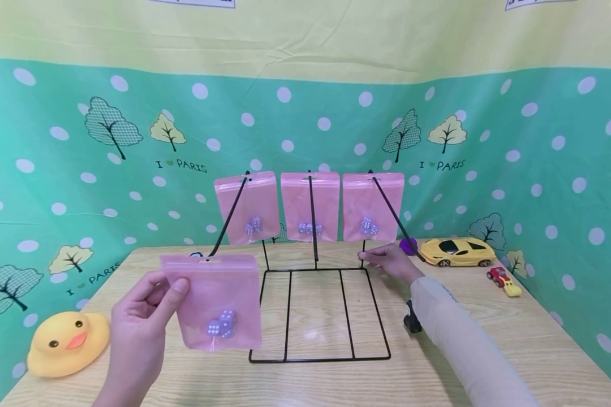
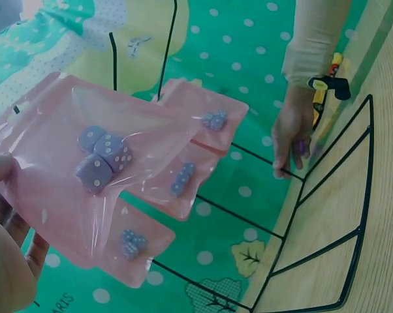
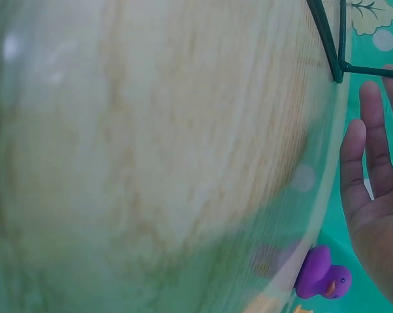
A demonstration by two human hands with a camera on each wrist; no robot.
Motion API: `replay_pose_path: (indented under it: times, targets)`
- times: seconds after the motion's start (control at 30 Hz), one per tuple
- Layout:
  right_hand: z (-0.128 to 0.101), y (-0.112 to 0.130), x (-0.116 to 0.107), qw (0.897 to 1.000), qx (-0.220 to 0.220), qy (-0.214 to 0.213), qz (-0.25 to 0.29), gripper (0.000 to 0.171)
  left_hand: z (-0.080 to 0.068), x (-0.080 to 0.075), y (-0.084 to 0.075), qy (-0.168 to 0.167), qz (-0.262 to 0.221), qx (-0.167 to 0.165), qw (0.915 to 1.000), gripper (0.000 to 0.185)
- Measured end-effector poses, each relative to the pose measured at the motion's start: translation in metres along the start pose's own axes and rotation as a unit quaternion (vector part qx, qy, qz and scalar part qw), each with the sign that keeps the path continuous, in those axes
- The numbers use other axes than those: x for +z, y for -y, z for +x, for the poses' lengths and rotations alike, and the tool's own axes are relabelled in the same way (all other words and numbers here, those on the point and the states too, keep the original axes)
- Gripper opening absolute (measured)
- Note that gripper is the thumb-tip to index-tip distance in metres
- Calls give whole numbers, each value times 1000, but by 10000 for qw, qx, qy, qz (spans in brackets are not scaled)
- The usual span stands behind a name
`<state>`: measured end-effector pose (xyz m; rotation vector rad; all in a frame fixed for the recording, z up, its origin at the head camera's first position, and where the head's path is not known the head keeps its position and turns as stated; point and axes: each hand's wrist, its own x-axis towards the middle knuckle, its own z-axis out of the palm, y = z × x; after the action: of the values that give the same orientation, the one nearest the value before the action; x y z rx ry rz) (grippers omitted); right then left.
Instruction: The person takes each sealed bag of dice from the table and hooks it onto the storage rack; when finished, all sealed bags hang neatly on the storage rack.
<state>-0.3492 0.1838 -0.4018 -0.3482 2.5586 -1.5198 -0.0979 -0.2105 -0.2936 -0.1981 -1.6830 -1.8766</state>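
So the left hand [image 1: 142, 316] pinches a pink dice bag [image 1: 211, 302] by its side edge, hole up, just in front of the left peg, while the right hand [image 1: 389, 263], fingers relaxed, steadies the rack [image 1: 318, 314] at its back right post. Three bags [image 1: 309, 206] already hang behind; the duck [image 1: 66, 342] and car [image 1: 457, 251] sit well apart, leaving open desk [image 1: 489, 339] around.

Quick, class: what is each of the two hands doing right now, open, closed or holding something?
Left hand: holds a pink zip bag of dice, thumb pinching its edge.
Right hand: open, fingers straight, at the black wire rack, holding nothing.
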Motion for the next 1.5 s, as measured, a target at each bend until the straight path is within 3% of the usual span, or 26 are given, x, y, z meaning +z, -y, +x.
replay_pose_path:
  times: [0.3, 0.57, 0.93, 1.1, 1.5]
  targets:
    - [-2, 1, 0, 9999, -95, -37, -65, 42, 2, 0, 3, 27, -242, -10, 9997, 23]
    - [-3, 2, 0, 9999, -112, -47, -47, 40, 6, 3, 4, 13, 16, -170, 9999, 21]
    - [-4, 3, 0, 10000, -94, -16, 25, 40, 30, 9, 8, 187, 185, -396, 9989, 18]
    - [-4, 3, -1, 9999, -89, -13, 72, 39, 42, 15, 11, 5, 306, -646, 9974, 12]
    - [-2, 2, 1, 9999, -98, -40, 9, 40, 73, 30, 22, -423, 328, -798, 9954, 6]
